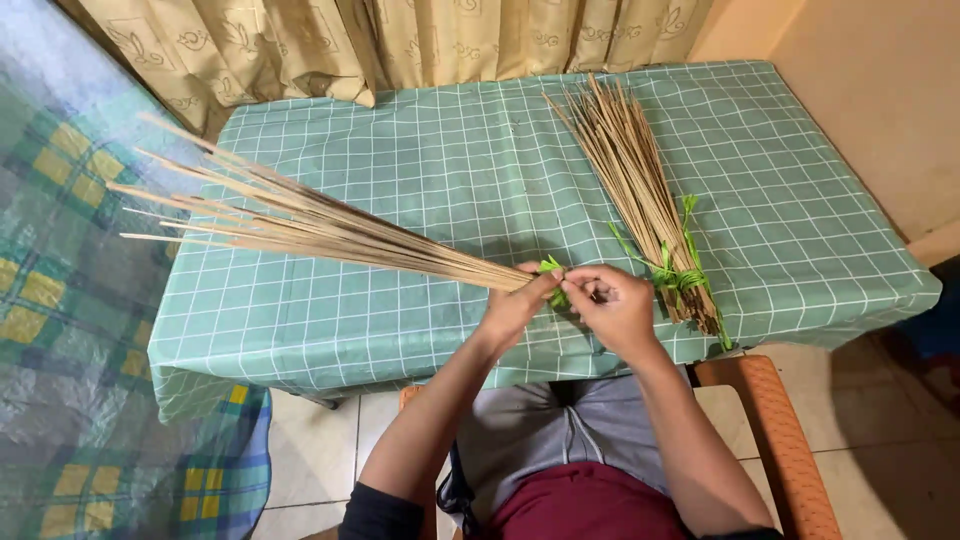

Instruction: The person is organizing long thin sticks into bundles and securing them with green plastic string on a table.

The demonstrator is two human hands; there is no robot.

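Observation:
A bundle of thin tan sticks (300, 220) fans out to the left above the table, its gathered end held between both hands. My left hand (520, 300) grips the bundle's end from the left. My right hand (612, 305) closes on the same end from the right. A green ribbon (552, 268) shows between the fingers, wrapped at the bundle's end. A second bundle of sticks (635, 175) lies on the table to the right, tied near its lower end with a green ribbon (680, 272).
The table carries a green checked cloth (420, 160). Patterned tan curtains (400, 40) hang behind it. An orange chair (775, 430) stands at my right. A plaid covered surface (60, 330) lies to the left.

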